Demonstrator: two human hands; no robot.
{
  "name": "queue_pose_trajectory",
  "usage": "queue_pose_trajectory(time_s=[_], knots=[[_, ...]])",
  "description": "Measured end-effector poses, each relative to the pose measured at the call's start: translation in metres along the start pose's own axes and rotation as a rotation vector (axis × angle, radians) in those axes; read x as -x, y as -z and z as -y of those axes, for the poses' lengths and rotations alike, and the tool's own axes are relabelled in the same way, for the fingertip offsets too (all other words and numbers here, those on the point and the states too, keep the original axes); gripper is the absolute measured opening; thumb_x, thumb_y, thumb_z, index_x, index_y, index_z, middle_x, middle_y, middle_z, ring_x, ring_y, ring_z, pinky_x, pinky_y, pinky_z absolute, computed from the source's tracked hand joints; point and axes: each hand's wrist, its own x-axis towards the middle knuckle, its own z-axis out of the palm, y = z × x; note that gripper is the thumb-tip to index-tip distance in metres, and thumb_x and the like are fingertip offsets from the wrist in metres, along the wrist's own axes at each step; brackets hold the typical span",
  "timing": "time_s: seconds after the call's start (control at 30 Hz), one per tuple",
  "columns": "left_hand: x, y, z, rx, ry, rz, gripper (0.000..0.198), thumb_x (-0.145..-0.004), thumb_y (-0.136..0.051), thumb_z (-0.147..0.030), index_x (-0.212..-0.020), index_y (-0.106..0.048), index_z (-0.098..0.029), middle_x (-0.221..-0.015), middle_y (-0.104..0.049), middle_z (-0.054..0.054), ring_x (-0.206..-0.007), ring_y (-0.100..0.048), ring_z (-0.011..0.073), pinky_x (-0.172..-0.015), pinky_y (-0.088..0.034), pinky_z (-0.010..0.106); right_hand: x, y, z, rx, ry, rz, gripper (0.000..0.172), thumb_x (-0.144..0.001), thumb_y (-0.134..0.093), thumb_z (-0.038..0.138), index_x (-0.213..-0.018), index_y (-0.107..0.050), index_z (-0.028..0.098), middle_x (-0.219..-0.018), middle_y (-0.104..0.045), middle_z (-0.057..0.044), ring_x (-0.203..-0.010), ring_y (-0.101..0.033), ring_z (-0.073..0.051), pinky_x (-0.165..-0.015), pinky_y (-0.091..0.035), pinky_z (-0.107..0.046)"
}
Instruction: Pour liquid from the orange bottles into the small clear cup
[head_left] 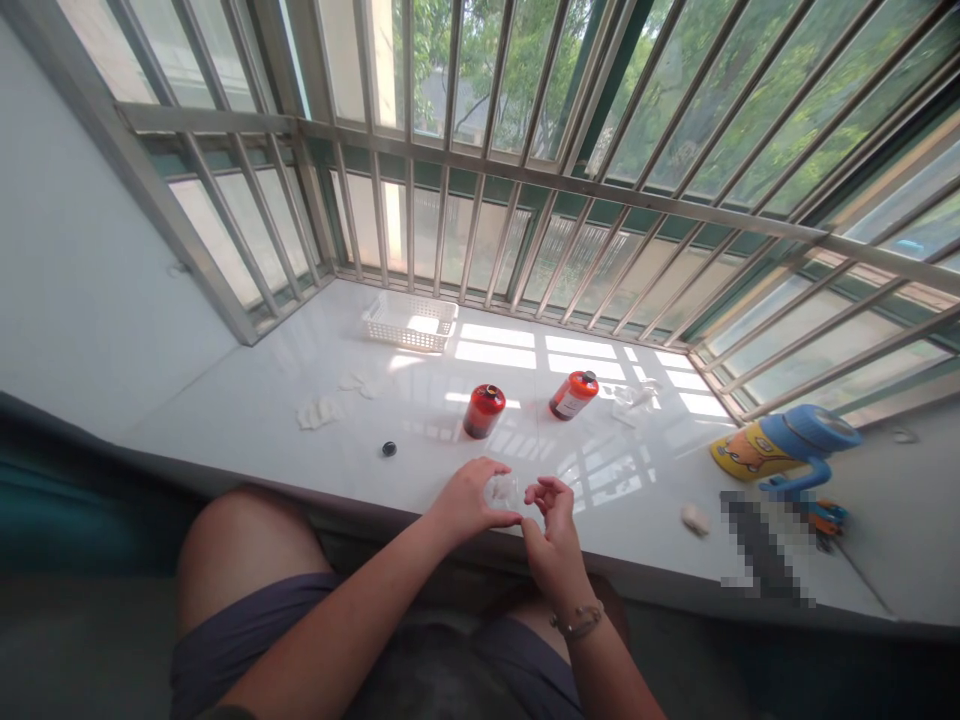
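Our left fingers (487,480) hold a small clear plastic piece (501,491), and our right fingers (550,490) pinch narrow beside it. Ahead of them stand two orange bottles (484,411); we cannot read their labels.

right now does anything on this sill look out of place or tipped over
The orange bottle on the right seems to lie tipped on its side, unlike the upright one beside it, and a small black disc sits loose on the white sill.
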Motion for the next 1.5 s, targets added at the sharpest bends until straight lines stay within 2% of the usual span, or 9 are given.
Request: queue_pose_trajectory(time_s=[0.13,0.33,0.57,0.73,1.03,1.17,1.27,1.37,1.5], knots=[[0.0,0.0,-0.001,0.004,-0.013,0.0,0.068,-0.064,-0.1,-0.044,-0.122,-0.071,-0.022,-0.12,-0.074,0.008,-0.115,-0.069,0.0304,-0.105,-0.052,0.044,0.002,0.0,0.007,-0.031,-0.011,0.133,0.071,-0.086,-0.058,0.018,-0.152,-0.032,0.026,-0.148,-0.06,-0.014,-0.149,-0.051,-0.028,-0.123,-0.043,-0.053],[0.0,-0.001,0.0,-0.013,-0.011,-0.011,0.061,-0.066,-0.095,-0.031,-0.121,-0.07,-0.022,-0.12,-0.074,0.009,-0.116,-0.068,0.0303,-0.107,-0.052,0.044,-0.005,-0.001,0.017,0.055,-0.017,0.01,0.049,-0.094,-0.065,0.032,-0.138,-0.044,0.024,-0.132,-0.068,-0.014,-0.134,-0.063,-0.03,-0.115,-0.049,-0.054],[-0.001,-0.003,-0.001,-0.044,-0.082,-0.027,0.045,-0.072,-0.084,-0.022,-0.114,-0.071,-0.021,-0.112,-0.074,0.006,-0.105,-0.069,0.0267,-0.099,-0.054,0.041,-0.024,-0.008,0.03,0.168,0.019,0.081,0.041,-0.093,-0.065,0.029,-0.133,-0.056,0.025,-0.12,-0.076,-0.009,-0.114,-0.073,-0.028,-0.101,-0.057,-0.047],[0.001,-0.006,0.002,-0.068,-0.042,-0.062,0.059,-0.069,-0.086,-0.025,-0.126,-0.068,-0.02,-0.119,-0.074,0.01,-0.112,-0.069,0.0298,-0.104,-0.054,0.046,-0.031,-0.01,0.027,0.31,0.075,-0.021,0.022,-0.086,-0.07,0.033,-0.102,-0.059,0.024,-0.092,-0.068,-0.003,-0.081,-0.065,-0.023,-0.078,-0.057,-0.038],[0.016,-0.017,0.012,-0.165,-0.029,-0.076,0.109,-0.07,-0.095,-0.032,-0.161,-0.035,-0.023,-0.147,-0.064,0.017,-0.134,-0.064,0.0355,-0.117,-0.05,0.056,-0.026,-0.007,0.001,0.405,0.219,-0.081,0.028,-0.097,-0.067,0.047,-0.11,-0.055,0.025,-0.096,-0.068,-0.004,-0.077,-0.063,-0.022,-0.074,-0.056,-0.037],[0.038,-0.005,0.027,-0.317,-0.187,-0.065,0.119,-0.071,-0.097,-0.048,-0.165,-0.028,-0.024,-0.162,-0.05,0.021,-0.147,-0.053,0.0397,-0.122,-0.045,0.061,-0.05,0.034,-0.023,0.546,0.286,-0.164,0.036,-0.103,-0.056,0.059,-0.112,-0.053,0.024,-0.098,-0.068,-0.009,-0.084,-0.064,-0.026,-0.079,-0.055,-0.041],[0.054,0.02,0.034,-0.398,-0.197,-0.154,0.089,-0.086,-0.086,-0.048,-0.159,-0.04,-0.025,-0.153,-0.06,0.017,-0.139,-0.059,0.0361,-0.118,-0.05,0.058,-0.082,0.087,-0.05,0.69,0.211,-0.306,0.049,-0.1,-0.05,0.069,-0.116,-0.051,0.022,-0.098,-0.068,-0.013,-0.086,-0.066,-0.03,-0.076,-0.053,-0.042],[0.059,0.055,0.037,-0.518,-0.14,-0.307,0.049,-0.101,-0.067,-0.037,-0.147,-0.055,-0.023,-0.141,-0.067,0.015,-0.131,-0.063,0.0325,-0.116,-0.051,0.055,-0.109,0.145,-0.074,0.778,0.067,-0.416,0.059,-0.095,-0.049,0.069,-0.128,-0.048,0.019,-0.106,-0.071,-0.016,-0.088,-0.068,-0.032,-0.075,-0.051,-0.043],[0.052,0.105,0.049,-0.732,0.094,-0.429,0.036,-0.101,-0.06,-0.029,-0.135,-0.067,-0.017,-0.134,-0.068,0.017,-0.123,-0.063,0.0354,-0.11,-0.053,0.055,-0.124,0.194,-0.084,0.768,-0.119,-0.437,0.067,-0.085,-0.058,0.063,-0.136,-0.047,0.021,-0.108,-0.074,-0.015,-0.086,-0.07,-0.033,-0.074,-0.051,-0.044]])
